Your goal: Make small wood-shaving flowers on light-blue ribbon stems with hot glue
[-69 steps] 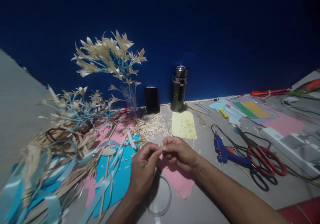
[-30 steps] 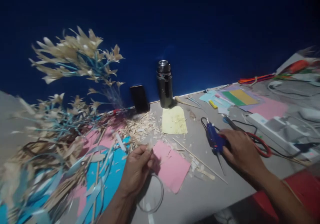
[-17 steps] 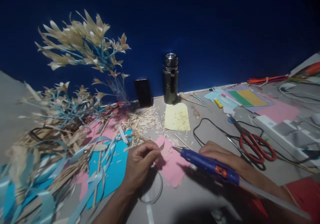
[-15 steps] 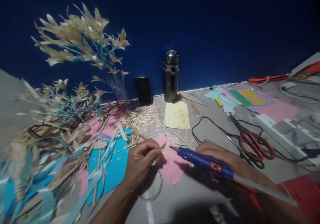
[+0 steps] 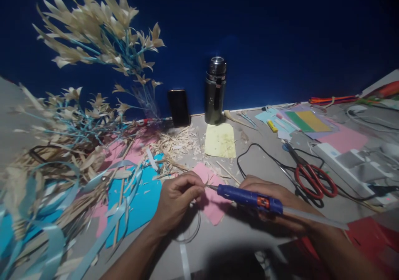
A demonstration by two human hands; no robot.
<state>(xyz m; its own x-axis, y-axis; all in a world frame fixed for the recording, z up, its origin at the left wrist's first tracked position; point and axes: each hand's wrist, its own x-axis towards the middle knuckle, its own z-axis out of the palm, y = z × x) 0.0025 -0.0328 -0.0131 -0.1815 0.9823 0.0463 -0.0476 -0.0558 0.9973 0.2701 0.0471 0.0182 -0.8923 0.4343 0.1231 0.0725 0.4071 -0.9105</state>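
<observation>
My right hand (image 5: 268, 192) is wrapped round a blue glue gun (image 5: 240, 196) with an orange-red label. A long translucent glue stick (image 5: 314, 216) juts from its back end. My left hand (image 5: 183, 190) pinches a small, thin pale piece (image 5: 206, 183), too small to name surely, perhaps a strip of dried leaf. The glue gun's nozzle is at that piece, close to my left fingertips. Under both hands lies a pink paper sheet (image 5: 215, 209). A loop of thin wire (image 5: 195, 232) rests below my left hand.
Dried-leaf flowers on blue stems (image 5: 118, 47) stand at left, above blue ribbon (image 5: 52, 246) and shavings (image 5: 179, 147). A phone (image 5: 178, 108) and a steel flask (image 5: 215, 92) stand by the wall. Red-handled scissors (image 5: 314, 180), black cable and a power strip (image 5: 346, 172) lie right.
My right hand has brought the glue gun leftward, so its nozzle now meets the small piece at my left fingertips. The whole view has shifted slightly; my left hand keeps its pinch.
</observation>
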